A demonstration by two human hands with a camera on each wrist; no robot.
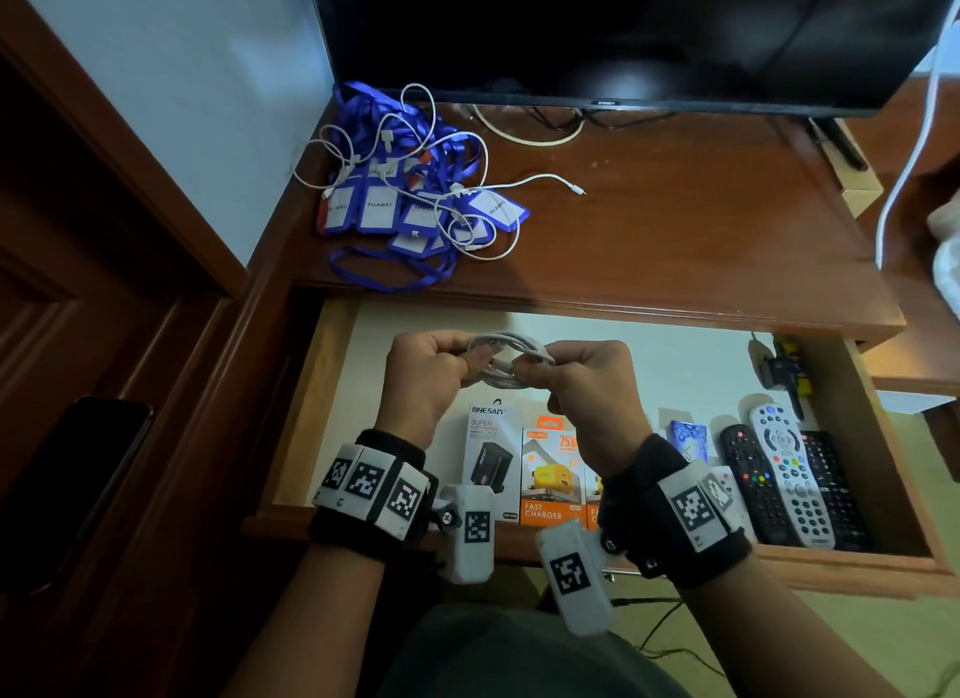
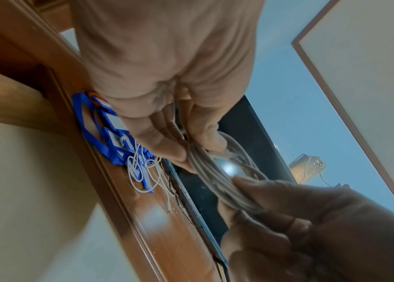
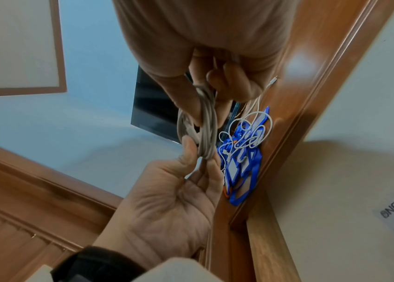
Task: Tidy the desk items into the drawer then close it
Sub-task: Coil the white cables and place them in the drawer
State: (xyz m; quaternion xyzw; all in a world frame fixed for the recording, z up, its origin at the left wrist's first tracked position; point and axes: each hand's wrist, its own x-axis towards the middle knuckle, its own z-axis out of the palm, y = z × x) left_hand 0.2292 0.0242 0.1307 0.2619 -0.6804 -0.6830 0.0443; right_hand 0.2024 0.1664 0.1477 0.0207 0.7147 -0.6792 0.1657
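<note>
Both hands hold a coiled white cable (image 1: 506, 360) above the open drawer (image 1: 332, 380). My left hand (image 1: 431, 372) pinches the coil's left side, and my right hand (image 1: 576, 380) grips its right side. The left wrist view shows the coil (image 2: 217, 177) between thumb and fingers; in the right wrist view the same coil (image 3: 206, 124) runs from one hand to the other. On the desk top (image 1: 675, 219) lies a pile of blue lanyards with white badges (image 1: 405, 208), tangled with loose white cables (image 1: 467, 177).
Inside the drawer lie charger boxes (image 1: 524, 468), a small blue box (image 1: 688, 440), three remote controls (image 1: 789, 481) and a dark adapter (image 1: 779, 375) at the back right. A black monitor (image 1: 623, 32) stands behind the desk top. A dark phone (image 1: 78, 484) lies at the left.
</note>
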